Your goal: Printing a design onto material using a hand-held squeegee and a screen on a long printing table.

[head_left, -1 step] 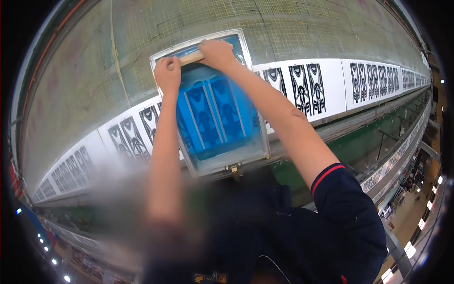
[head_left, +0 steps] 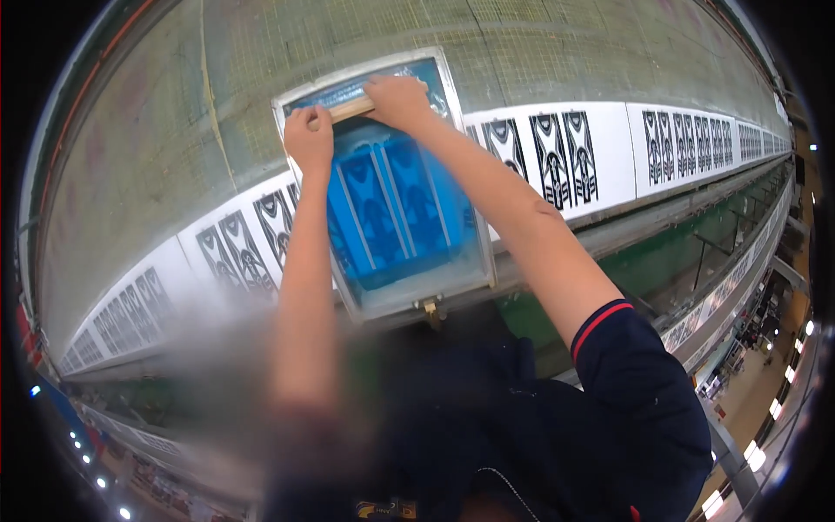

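Note:
A screen printing frame (head_left: 483, 261) with a blue stencil (head_left: 391, 209) lies over a row of white printed sheets (head_left: 613, 157). My left hand (head_left: 309, 139) is closed on the left end of a wooden squeegee (head_left: 346, 110) near the frame's far edge. My right hand (head_left: 396, 104) grips the squeegee's right part from above. Blue ink shows along the far end of the screen. A small metal fitting (head_left: 429, 309) sits on the near edge of the frame. The lower left of the picture is blurred.
The long greenish bench (head_left: 148, 113) with faint grid lines runs beyond the sheets. A metal rail (head_left: 739, 235) and a green strip (head_left: 626, 261) lie along its near side. Shelving and ceiling lights show at the right and lower left rims.
The frame and printed sheets appear very slightly higher in the picture. Both hands still hold the squeegee at the far end of the screen.

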### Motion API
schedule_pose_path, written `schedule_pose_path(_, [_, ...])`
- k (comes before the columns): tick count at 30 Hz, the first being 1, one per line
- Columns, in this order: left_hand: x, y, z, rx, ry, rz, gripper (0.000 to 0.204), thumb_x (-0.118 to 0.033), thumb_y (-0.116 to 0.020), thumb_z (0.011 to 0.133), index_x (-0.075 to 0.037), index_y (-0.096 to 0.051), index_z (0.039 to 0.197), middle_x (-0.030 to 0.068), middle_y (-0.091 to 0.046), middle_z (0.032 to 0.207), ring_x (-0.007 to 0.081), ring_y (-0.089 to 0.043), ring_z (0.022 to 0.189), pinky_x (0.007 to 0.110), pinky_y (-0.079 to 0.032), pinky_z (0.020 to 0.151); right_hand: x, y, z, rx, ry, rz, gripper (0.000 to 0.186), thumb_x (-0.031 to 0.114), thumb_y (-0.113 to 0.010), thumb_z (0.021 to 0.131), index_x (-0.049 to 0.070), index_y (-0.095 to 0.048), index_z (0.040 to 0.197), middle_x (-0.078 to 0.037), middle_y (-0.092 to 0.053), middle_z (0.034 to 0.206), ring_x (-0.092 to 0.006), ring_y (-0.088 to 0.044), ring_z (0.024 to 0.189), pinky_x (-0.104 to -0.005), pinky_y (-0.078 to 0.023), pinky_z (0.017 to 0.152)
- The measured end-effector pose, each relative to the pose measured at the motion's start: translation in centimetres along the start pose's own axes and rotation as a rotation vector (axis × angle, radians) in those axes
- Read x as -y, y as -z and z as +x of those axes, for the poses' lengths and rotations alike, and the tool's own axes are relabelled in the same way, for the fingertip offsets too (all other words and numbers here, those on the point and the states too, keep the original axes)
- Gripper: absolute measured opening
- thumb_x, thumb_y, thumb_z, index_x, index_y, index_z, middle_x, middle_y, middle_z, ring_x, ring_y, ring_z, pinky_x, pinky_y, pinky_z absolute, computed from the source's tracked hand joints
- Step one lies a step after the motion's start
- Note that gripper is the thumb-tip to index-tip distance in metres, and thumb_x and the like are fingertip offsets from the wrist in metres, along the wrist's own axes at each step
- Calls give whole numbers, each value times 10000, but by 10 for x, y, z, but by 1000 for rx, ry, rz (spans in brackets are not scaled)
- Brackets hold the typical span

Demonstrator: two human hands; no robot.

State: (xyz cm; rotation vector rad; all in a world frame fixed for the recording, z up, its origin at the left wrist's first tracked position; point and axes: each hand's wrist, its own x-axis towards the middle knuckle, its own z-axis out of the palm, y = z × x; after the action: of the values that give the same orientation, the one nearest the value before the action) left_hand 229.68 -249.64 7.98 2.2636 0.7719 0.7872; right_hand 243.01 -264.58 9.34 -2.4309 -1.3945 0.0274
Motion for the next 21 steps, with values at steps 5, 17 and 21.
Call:
schedule_pose_path(5, [-5,25,-132,-45,-102,97,163,-151,-635,920,-65,-675,787,108,-617,808,330,-596,796,464,-416,733,35,-8,-122,37,34,-35,352,269,-855,707,104,-698,976,-67,-679,981,-275,-715,938,-417,-588,800])
schedule_pose_path(17, [-51,135,-338,231,-74,120,142,-159,-658,911,-105,-655,779,48,-602,811,266,-597,838,412,-402,809,134,19,-346,131,45,35,317,161,-749,692,95,-655,988,-72,-645,993,-266,-687,961,-422,-553,779])
schedule_pose_path(21, [-47,130,-281,295,-106,175,204,-218,-669,957,-92,-649,798,64,-606,830,268,-600,840,413,-404,845,100,23,-285,247,211,-19,278,254,-724,762,108,-681,995,-47,-658,965,-244,-710,839,-465,-527,670])
